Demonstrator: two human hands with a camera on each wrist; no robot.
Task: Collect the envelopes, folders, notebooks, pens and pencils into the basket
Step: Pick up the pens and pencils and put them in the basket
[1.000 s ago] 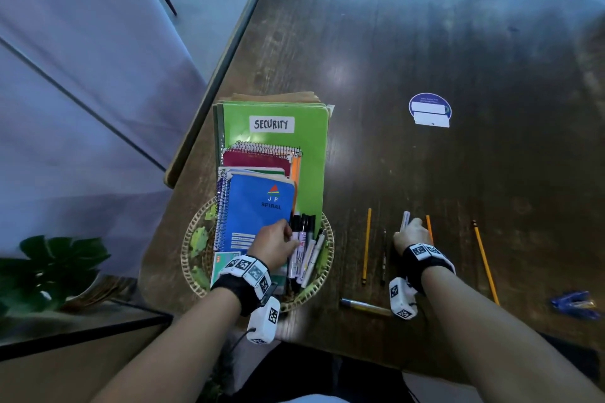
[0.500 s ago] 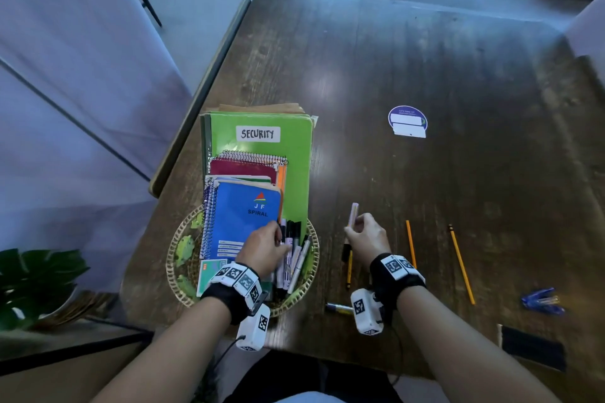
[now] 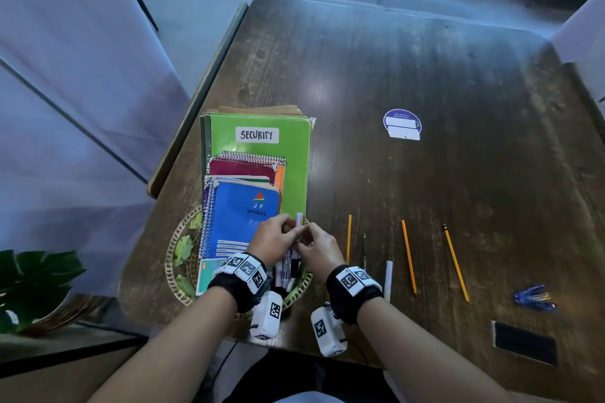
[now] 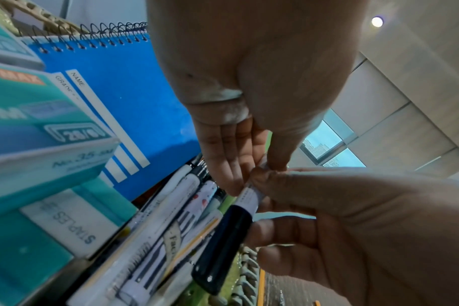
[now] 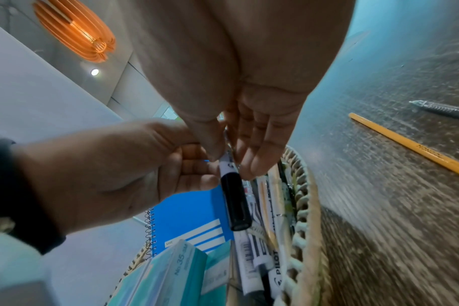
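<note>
Both hands meet over the right side of the woven basket (image 3: 172, 258). My left hand (image 3: 288, 229) and right hand (image 3: 306, 237) both pinch one white marker (image 4: 247, 198) with a black cap (image 5: 235, 202), held above several markers (image 3: 286, 271) lying in the basket. A green SECURITY folder (image 3: 258, 141), a maroon notebook (image 3: 242, 168) and a blue spiral notebook (image 3: 239, 216) are stacked across the basket. Three yellow pencils (image 3: 408, 255), a dark pen (image 3: 364, 252) and a white pen (image 3: 388, 278) lie on the table to the right.
Teal staple boxes (image 3: 209, 271) sit in the basket's near side. On the wooden table (image 3: 458, 75) lie a round blue sticker (image 3: 402, 124), a small blue object (image 3: 533, 298) and a black rectangle (image 3: 523, 342). A plant (image 3: 32, 285) stands left, off the table.
My right hand has carried the white marker left from the table to above the basket. My left hand has lifted off the markers in the basket and taken hold of it too.
</note>
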